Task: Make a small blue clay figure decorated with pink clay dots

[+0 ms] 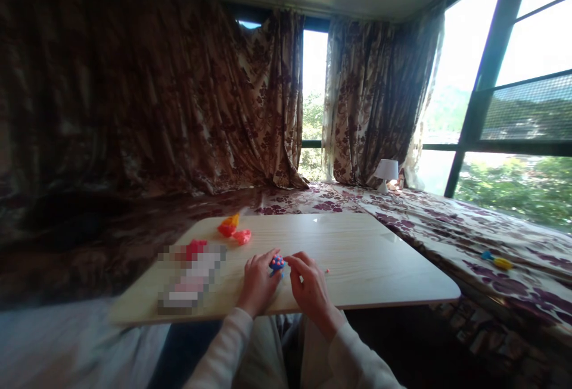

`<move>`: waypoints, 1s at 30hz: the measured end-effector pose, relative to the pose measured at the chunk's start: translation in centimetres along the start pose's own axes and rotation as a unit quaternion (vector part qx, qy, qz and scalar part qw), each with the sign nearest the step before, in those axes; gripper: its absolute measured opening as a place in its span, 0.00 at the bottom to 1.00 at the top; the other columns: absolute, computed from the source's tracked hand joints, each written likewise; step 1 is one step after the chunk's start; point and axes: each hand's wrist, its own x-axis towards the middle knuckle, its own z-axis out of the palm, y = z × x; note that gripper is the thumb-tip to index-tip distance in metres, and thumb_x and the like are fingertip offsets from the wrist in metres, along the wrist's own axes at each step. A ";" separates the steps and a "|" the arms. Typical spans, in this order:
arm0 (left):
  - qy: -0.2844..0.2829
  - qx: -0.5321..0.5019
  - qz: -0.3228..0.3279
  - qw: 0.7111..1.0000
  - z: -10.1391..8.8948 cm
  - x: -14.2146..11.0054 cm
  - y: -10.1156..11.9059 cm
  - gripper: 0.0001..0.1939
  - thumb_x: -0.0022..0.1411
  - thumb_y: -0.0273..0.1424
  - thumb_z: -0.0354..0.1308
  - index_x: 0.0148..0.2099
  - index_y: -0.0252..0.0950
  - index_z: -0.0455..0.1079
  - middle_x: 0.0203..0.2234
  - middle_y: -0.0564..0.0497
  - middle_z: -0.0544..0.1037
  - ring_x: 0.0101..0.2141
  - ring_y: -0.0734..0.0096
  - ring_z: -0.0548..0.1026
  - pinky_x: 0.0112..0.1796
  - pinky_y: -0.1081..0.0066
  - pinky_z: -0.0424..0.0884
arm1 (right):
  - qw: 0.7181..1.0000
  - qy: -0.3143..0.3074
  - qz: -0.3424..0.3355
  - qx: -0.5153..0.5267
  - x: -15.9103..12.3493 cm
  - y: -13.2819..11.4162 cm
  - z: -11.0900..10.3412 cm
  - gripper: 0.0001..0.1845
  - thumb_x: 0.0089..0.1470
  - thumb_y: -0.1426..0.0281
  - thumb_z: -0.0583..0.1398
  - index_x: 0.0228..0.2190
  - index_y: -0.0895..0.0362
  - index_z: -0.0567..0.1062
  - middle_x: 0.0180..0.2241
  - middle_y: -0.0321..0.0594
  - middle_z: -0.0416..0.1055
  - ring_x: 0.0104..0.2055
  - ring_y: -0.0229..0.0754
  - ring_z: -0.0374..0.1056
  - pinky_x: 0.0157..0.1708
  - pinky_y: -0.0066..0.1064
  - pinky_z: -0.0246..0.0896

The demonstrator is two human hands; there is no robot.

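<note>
My left hand [260, 282] is closed around a small blue modelling-clay piece [277, 262] dotted with several orange-pink balls. The piece has a rounded top, with a narrower blue part below, partly hidden by my fingers. Just to its right, my right hand [308, 282] has its thumb and forefinger drawn together in a pinch near the dotted top. Whatever sits between those fingertips is too small to make out. One tiny orange-pink clay ball [328, 270] lies on the tabletop beside my right hand.
The pale wooden table [357, 246] has crumpled red and yellow wrappers [229, 226], a pink-red wrapper [242, 236] and a magenta lump [195, 250] at its left, near a blurred-out item [192, 279]. Blue and yellow pieces [503, 263] and a lamp [386, 170] rest on the flowered cover.
</note>
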 end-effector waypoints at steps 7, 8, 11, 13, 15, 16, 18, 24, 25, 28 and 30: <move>-0.015 0.005 0.010 1.000 -0.4 -0.5 0.4 0.26 0.53 0.24 0.50 0.55 0.38 0.64 0.46 0.47 0.74 0.47 0.64 0.68 0.53 0.60 0.58 | 0.999 0.028 0.037 0.007 0.2 0.0 -0.2 0.19 0.52 0.80 0.49 0.40 0.56 0.74 0.34 0.41 0.71 0.36 0.39 0.68 0.37 0.28 0.62; -0.004 0.009 0.008 1.000 -0.4 -0.5 0.3 0.25 0.54 0.25 0.51 0.55 0.38 0.64 0.47 0.47 0.74 0.46 0.63 0.68 0.52 0.59 0.58 | 0.999 0.032 0.039 0.009 0.2 0.1 -0.2 0.19 0.52 0.79 0.49 0.40 0.55 0.74 0.34 0.40 0.71 0.35 0.38 0.68 0.37 0.28 0.62; 0.018 0.021 -0.019 0.999 -0.2 -0.4 -0.1 0.24 0.54 0.28 0.53 0.54 0.39 0.64 0.46 0.46 0.74 0.45 0.61 0.69 0.51 0.59 0.58 | 0.998 0.045 0.045 0.015 0.2 0.3 -0.2 0.19 0.52 0.79 0.49 0.40 0.55 0.75 0.33 0.40 0.71 0.34 0.38 0.68 0.35 0.27 0.63; 0.018 0.023 -0.039 0.999 -0.1 -0.3 -0.2 0.24 0.53 0.28 0.54 0.54 0.38 0.64 0.45 0.46 0.75 0.44 0.61 0.70 0.51 0.59 0.59 | 0.997 0.055 0.050 0.019 0.2 0.5 -0.1 0.18 0.52 0.78 0.49 0.40 0.56 0.75 0.32 0.40 0.71 0.34 0.38 0.68 0.34 0.27 0.63; 0.013 0.020 -0.046 0.999 0.0 -0.3 -0.3 0.24 0.53 0.28 0.54 0.54 0.38 0.64 0.44 0.46 0.75 0.44 0.61 0.70 0.51 0.60 0.59 | 0.996 0.062 0.054 0.026 0.2 0.5 0.1 0.18 0.53 0.78 0.50 0.40 0.56 0.75 0.32 0.40 0.71 0.33 0.38 0.68 0.33 0.27 0.63; 0.011 0.019 -0.047 0.999 0.0 -0.3 -0.3 0.25 0.53 0.28 0.54 0.54 0.38 0.63 0.44 0.46 0.75 0.44 0.62 0.70 0.51 0.60 0.60 | 0.996 0.066 0.054 0.031 0.1 0.5 0.1 0.18 0.53 0.78 0.49 0.40 0.56 0.74 0.32 0.40 0.71 0.33 0.37 0.68 0.34 0.27 0.63; 0.009 0.017 -0.048 0.999 0.1 -0.2 -0.4 0.25 0.53 0.28 0.55 0.55 0.37 0.63 0.43 0.46 0.75 0.44 0.62 0.70 0.50 0.61 0.61 | 0.995 0.072 0.046 0.042 0.1 0.5 -0.2 0.17 0.53 0.78 0.49 0.40 0.56 0.74 0.32 0.40 0.71 0.34 0.38 0.68 0.34 0.28 0.63; 0.017 0.016 -0.039 0.999 0.2 -0.3 -0.4 0.26 0.52 0.26 0.56 0.55 0.38 0.63 0.38 0.47 0.76 0.41 0.64 0.71 0.47 0.62 0.64 | 0.992 0.100 0.074 -0.010 0.2 2.7 -4.3 0.14 0.55 0.72 0.51 0.38 0.57 0.75 0.35 0.43 0.71 0.34 0.39 0.68 0.32 0.29 0.65; 0.020 0.017 -0.038 0.999 0.2 -0.3 -0.3 0.26 0.52 0.26 0.56 0.55 0.38 0.63 0.38 0.48 0.76 0.41 0.64 0.71 0.47 0.62 0.64 | 0.993 0.083 0.083 -0.027 0.2 3.4 -5.0 0.13 0.55 0.72 0.52 0.37 0.57 0.76 0.35 0.43 0.72 0.34 0.40 0.68 0.32 0.30 0.65; 0.026 0.015 -0.038 0.999 0.2 -0.3 -0.4 0.26 0.51 0.26 0.57 0.54 0.38 0.63 0.38 0.48 0.76 0.41 0.64 0.71 0.47 0.62 0.64 | 0.990 0.047 0.112 -0.072 -0.2 5.1 -6.5 0.13 0.53 0.72 0.53 0.34 0.56 0.77 0.33 0.42 0.72 0.34 0.41 0.69 0.32 0.31 0.65; 0.029 0.012 -0.036 0.999 0.2 -0.3 -0.4 0.26 0.51 0.26 0.57 0.54 0.38 0.63 0.38 0.47 0.76 0.41 0.64 0.71 0.46 0.62 0.64 | 0.987 0.040 0.128 -0.084 -0.4 5.5 -6.6 0.13 0.52 0.72 0.53 0.33 0.56 0.78 0.32 0.42 0.73 0.34 0.42 0.69 0.33 0.32 0.65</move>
